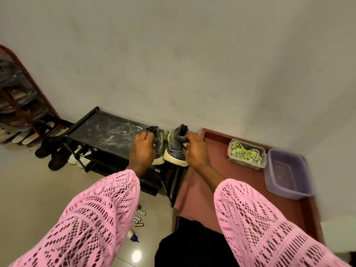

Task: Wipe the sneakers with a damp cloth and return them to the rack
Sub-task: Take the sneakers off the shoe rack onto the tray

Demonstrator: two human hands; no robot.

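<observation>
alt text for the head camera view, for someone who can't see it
A person's left hand and right hand each grip a dark sneaker, left sneaker and right sneaker, on a black rack. To the right, a red table holds a clear tub and a purple basin.

Two dark grey sneakers (169,149) with pale soles, upright side by side, heels at black rack's (107,132) right front edge
</observation>
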